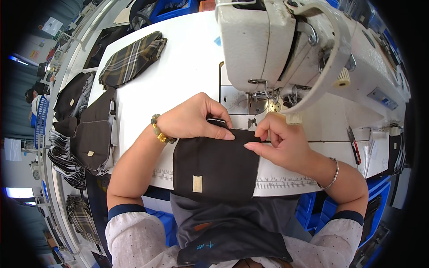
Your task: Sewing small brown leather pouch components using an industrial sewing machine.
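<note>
A dark brown fabric panel (214, 163) with a small cream label lies at the table's front edge, its lower part hanging over toward my lap. My left hand (196, 119) pinches the panel's upper edge, thumb on top, where a folded bit shows a pale layer. At the upper right corner my right hand (279, 138) has thumb and forefinger closed on the cloth edge. Just beyond both hands is the sewing machine's needle area (263, 102), with its metal plate; the panel lies on the near side of it, apart from the needle.
The white sewing machine (277, 44) fills the upper right. Red-handled snips (354, 145) lie right of my right hand. Stacked dark fabric pieces (91, 138) sit at the left edge, with a plaid piece (133, 59) behind. A printed ruler strip (290, 182) runs along the front edge.
</note>
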`<action>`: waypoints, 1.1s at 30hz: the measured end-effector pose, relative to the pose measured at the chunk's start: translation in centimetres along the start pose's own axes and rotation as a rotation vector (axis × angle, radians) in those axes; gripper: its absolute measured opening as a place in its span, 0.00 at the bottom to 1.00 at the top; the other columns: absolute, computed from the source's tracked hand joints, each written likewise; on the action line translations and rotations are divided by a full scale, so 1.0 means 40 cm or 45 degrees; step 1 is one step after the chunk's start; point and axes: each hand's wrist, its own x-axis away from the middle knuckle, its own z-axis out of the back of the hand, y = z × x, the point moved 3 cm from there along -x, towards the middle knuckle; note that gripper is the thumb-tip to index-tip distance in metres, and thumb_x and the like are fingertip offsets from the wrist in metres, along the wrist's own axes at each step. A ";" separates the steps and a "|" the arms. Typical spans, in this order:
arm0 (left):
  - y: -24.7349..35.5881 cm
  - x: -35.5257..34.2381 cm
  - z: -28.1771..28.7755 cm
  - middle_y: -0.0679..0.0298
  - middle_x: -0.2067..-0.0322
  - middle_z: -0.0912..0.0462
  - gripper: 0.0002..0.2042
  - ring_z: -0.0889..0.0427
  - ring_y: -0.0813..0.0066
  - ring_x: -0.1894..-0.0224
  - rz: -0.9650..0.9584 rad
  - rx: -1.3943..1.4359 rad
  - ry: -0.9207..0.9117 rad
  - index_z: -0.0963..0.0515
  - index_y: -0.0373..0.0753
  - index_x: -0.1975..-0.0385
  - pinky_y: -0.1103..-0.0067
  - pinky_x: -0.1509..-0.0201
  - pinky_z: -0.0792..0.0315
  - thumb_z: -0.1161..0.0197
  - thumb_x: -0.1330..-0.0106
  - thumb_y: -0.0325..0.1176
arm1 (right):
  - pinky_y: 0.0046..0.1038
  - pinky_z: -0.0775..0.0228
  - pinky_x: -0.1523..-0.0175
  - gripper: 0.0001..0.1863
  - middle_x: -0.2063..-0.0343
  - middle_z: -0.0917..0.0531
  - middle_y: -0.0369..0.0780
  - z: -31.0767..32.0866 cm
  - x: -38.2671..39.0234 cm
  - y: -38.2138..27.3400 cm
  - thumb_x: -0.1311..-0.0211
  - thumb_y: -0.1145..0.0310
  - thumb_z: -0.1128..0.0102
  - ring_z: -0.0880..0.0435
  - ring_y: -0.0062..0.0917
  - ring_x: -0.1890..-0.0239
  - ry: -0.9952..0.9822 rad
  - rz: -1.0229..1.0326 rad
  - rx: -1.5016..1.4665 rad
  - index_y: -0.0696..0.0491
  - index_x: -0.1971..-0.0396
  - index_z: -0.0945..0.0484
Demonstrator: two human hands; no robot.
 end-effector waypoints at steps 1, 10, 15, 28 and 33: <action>0.002 0.001 0.001 0.70 0.73 0.14 0.08 0.21 0.86 0.70 0.036 -0.008 0.009 0.13 0.34 0.69 0.84 0.60 0.28 0.21 0.44 0.29 | 0.21 0.40 0.78 0.16 0.77 0.22 0.32 0.000 -0.001 -0.006 0.49 0.68 0.22 0.33 0.15 0.84 0.000 0.002 0.000 0.53 0.68 0.23; -0.008 -0.004 -0.002 0.73 0.77 0.18 0.09 0.27 0.87 0.73 -0.054 -0.013 0.026 0.13 0.34 0.69 0.84 0.66 0.32 0.23 0.42 0.33 | 0.22 0.39 0.78 0.14 0.74 0.22 0.34 0.002 -0.003 0.001 0.50 0.70 0.23 0.31 0.17 0.83 0.064 0.046 0.045 0.54 0.69 0.23; -0.006 -0.006 0.000 0.71 0.75 0.16 0.09 0.24 0.86 0.71 -0.044 -0.035 0.044 0.14 0.34 0.69 0.84 0.63 0.30 0.21 0.43 0.32 | 0.23 0.36 0.77 0.11 0.73 0.20 0.35 0.005 -0.004 -0.002 0.50 0.72 0.25 0.29 0.20 0.84 0.075 -0.119 -0.028 0.54 0.72 0.22; 0.116 0.017 -0.015 0.67 0.73 0.20 0.13 0.21 0.66 0.70 -0.611 -1.518 1.004 0.18 0.42 0.74 0.73 0.70 0.27 0.24 0.51 0.42 | 0.21 0.34 0.80 0.10 0.85 0.21 0.36 0.001 -0.010 0.024 0.39 0.70 0.30 0.25 0.14 0.86 -0.069 -0.564 -0.482 0.60 0.72 0.20; 0.105 0.036 -0.094 0.62 0.84 0.23 0.18 0.22 0.78 0.80 -0.093 -0.544 0.509 0.20 0.33 0.77 0.78 0.75 0.30 0.30 0.33 0.42 | 0.19 0.36 0.80 0.13 0.86 0.21 0.35 -0.001 -0.011 0.015 0.40 0.69 0.27 0.24 0.12 0.85 -0.049 -0.538 -0.460 0.60 0.77 0.22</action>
